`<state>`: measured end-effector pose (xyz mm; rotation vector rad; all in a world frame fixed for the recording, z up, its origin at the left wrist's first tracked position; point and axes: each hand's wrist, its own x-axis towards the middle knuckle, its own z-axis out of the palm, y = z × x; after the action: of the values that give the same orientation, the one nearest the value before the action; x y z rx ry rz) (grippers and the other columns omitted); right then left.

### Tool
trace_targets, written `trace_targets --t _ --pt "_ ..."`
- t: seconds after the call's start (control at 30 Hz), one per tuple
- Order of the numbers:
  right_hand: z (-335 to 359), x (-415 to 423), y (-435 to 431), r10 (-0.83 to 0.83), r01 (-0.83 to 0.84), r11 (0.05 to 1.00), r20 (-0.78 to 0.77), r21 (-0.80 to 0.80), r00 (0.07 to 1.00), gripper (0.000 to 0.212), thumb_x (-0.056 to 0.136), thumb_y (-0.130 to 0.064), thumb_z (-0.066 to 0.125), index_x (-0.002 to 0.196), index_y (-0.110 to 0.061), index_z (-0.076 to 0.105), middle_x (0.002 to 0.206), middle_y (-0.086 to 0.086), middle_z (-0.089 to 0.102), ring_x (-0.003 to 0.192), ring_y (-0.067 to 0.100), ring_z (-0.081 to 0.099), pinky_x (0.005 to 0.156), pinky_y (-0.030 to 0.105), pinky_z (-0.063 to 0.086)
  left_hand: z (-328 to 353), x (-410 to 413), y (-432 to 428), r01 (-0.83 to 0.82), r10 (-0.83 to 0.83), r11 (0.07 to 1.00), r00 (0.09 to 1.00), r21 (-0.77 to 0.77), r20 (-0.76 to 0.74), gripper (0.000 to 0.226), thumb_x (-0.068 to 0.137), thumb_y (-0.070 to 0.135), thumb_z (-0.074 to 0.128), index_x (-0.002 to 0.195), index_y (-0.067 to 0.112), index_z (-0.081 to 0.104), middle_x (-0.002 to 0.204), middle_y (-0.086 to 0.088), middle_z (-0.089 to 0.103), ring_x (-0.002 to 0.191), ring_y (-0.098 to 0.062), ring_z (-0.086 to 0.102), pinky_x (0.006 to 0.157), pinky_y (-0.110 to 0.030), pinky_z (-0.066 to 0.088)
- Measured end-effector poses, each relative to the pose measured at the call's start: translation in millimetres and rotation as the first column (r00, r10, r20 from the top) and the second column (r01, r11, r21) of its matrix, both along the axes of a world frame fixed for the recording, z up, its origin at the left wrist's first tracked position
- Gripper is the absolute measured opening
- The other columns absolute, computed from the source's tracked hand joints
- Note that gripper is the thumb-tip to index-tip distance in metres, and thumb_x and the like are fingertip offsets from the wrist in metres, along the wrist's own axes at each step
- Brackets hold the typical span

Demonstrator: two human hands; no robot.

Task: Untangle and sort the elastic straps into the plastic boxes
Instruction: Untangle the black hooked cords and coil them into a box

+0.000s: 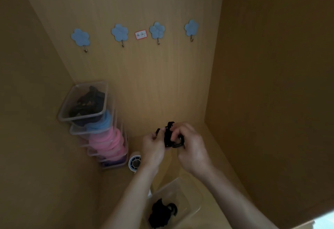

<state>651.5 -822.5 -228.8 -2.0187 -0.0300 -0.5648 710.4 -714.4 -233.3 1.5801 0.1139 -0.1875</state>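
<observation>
Holding a tangled black strap (167, 136) upright between left hand (152, 147) and right hand (193, 147), both grips pinching it; open box (189, 198) lying nearer, beneath the forearms.

four hooks (80, 37) (119, 32) (157, 30) (191, 27), two hands (153, 147) (193, 149), one label (141, 34)

Your left forearm (133, 192), at 6 o'clock in frame: bare along all its visible length. Your right forearm (231, 198), at 5 o'clock: bare likewise. Left hand (152, 147) and right hand (191, 149), just below centre: bare, wrists too. Dim light; your nails too blurred to note.
</observation>
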Motion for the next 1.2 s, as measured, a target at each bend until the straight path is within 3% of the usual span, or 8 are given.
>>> trace_targets --t 0.13,0.27,0.37,0.57,0.73,0.83,0.93,1.2 --pt "-23.1 -11.9 4.4 -0.015 0.027 0.976 0.059 -0.215 0.998 0.036 0.083 0.016 0.051 0.103 -0.013 0.054 0.143 -0.009 0.040 0.124 -0.020 0.036 0.093 0.004 0.041 2.6 -4.2 -7.2 -0.129 0.081 0.948 0.982 -0.290 -0.171 0.027 0.103 0.020 0.055 0.101 -0.004 0.067 0.099 -0.018 0.073 0.092 -0.029 0.072 0.073 -0.042 0.062" --pt "-43.8 -25.7 10.5 0.002 0.008 0.978 0.047 -0.210 0.999 0.027 0.095 -0.015 0.058 0.122 -0.019 0.059 0.154 -0.013 0.033 0.141 -0.001 0.034 0.110 0.013 0.032 3.2 -4.6 -8.4 -0.252 0.101 0.856 0.937 -0.452 -0.333 0.020 0.103 0.020 0.054 0.098 0.006 0.067 0.096 -0.017 0.073 0.081 -0.027 0.070 0.051 -0.030 0.056" --pt "-54.0 -28.0 14.3 -0.125 0.141 0.982 0.124 -0.127 0.984 0.025 0.101 -0.032 0.052 0.107 -0.017 0.071 0.143 -0.011 0.050 0.132 0.003 0.044 0.106 0.028 0.039 -4.0 -10.1 -8.9 -0.240 0.018 0.823 0.917 -0.515 -0.399 0.027 0.102 0.026 0.055 0.111 0.003 0.066 0.103 -0.017 0.072 0.083 -0.025 0.068 0.054 -0.029 0.055" --pt "-74.8 -29.4 4.5 -0.242 0.249 0.959 0.065 -0.133 0.968 0.007 0.088 -0.016 0.075 0.082 -0.018 0.072 0.118 -0.007 0.057 0.111 0.009 0.052 0.095 0.032 0.048 -29.9 -29.6 -9.9 -0.226 -0.033 0.818 0.899 -0.529 -0.436 0.023 0.104 0.025 0.052 0.100 0.007 0.066 0.096 -0.012 0.070 0.079 -0.021 0.065 0.062 -0.029 0.053" --pt "-97.8 -53.5 9.3 -0.255 0.252 0.967 -0.059 -0.045 0.965 0.040 0.078 -0.010 0.082 0.106 -0.019 0.054 0.112 -0.004 0.046 0.107 0.006 0.050 0.089 0.016 0.044 -41.1 -46.2 -2.1 -0.064 -0.108 0.925 0.900 -0.375 -0.422 0.029 0.102 0.027 0.057 0.109 -0.001 0.063 0.092 -0.016 0.071 0.063 -0.023 0.066 0.051 -0.028 0.053" --pt "-109.8 -66.4 11.1 -0.293 0.295 0.955 -0.147 -0.004 0.945 0.064 0.072 -0.011 0.088 0.115 -0.023 0.042 0.116 -0.002 0.042 0.107 0.002 0.046 0.088 0.006 0.038 -52.6 -49.3 7.5 0.111 -0.176 0.977 0.905 -0.184 -0.387 0.028 0.097 0.030 0.066 0.096 0.002 0.060 0.101 -0.020 0.073 0.080 -0.032 0.072 0.065 -0.036 0.057" --pt "-115.3 -72.1 8.7 -0.204 0.199 0.979 -0.203 -0.046 0.958 0.081 0.071 -0.021 0.089 0.133 -0.023 0.038 0.134 -0.005 0.037 0.124 0.009 0.043 0.100 0.014 0.039 -59.4 -49.9 16.2 0.260 -0.239 0.966 0.897 0.007 -0.371 0.031 0.092 0.038 0.070 0.090 0.009 0.059 0.094 -0.012 0.075 0.083 -0.024 0.074 0.062 -0.031 0.056" --pt "-132.1 -79.2 25.1 -0.137 0.054 0.972 -0.360 -0.230 0.923 0.069 0.082 -0.037 0.080 0.139 -0.020 0.045 0.125 -0.005 0.049 0.117 0.015 0.050 0.095 0.026 0.048 -74.2 -54.5 30.3 0.360 -0.266 0.877 0.916 0.319 -0.301 0.048 0.090 0.041 0.071 0.086 -0.007 0.069 0.080 -0.020 0.074 0.069 -0.028 0.074 0.071 -0.050 0.062"
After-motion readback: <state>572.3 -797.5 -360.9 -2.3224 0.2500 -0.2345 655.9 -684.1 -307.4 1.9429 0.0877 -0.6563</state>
